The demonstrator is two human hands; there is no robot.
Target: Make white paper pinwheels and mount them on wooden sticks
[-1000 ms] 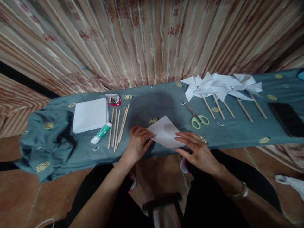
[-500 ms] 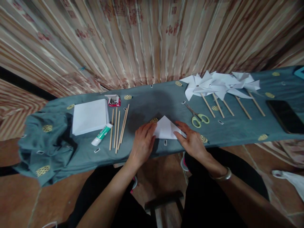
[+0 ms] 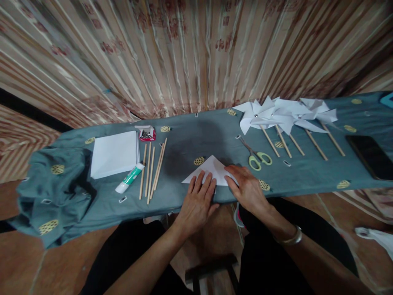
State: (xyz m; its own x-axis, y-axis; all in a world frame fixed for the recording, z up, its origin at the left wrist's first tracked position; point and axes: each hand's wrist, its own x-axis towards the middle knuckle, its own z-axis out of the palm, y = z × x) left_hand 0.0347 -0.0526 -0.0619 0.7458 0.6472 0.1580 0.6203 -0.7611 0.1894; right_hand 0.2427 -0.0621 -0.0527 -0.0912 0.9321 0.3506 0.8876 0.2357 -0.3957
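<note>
A white sheet of paper [image 3: 212,166], folded into a triangle, lies on the cloth-covered table with its peak pointing away from me. My left hand [image 3: 198,198] rests flat with fingers stretched over the paper's near folded edge. At the triangle's right corner, my right hand [image 3: 247,186] lies on the paper with its fingers spread, thumb towards the middle; that corner is hidden beneath it. Scissors [image 3: 258,157] with green handles lie just beyond my right hand, blades pointing away and left.
Left of my hands lie several wooden sticks [image 3: 152,170], a green-and-white tube [image 3: 130,178], a stack of white paper [image 3: 115,155] and a small red box [image 3: 146,133] of metal pins. Several paper pinwheels [image 3: 285,114] on sticks and a black phone [image 3: 370,157] are at the right.
My left hand has come off the paper's left corner and moved nearer to me, now flat on the lower edge. My right hand stays at the right corner. The view has shifted slightly.
</note>
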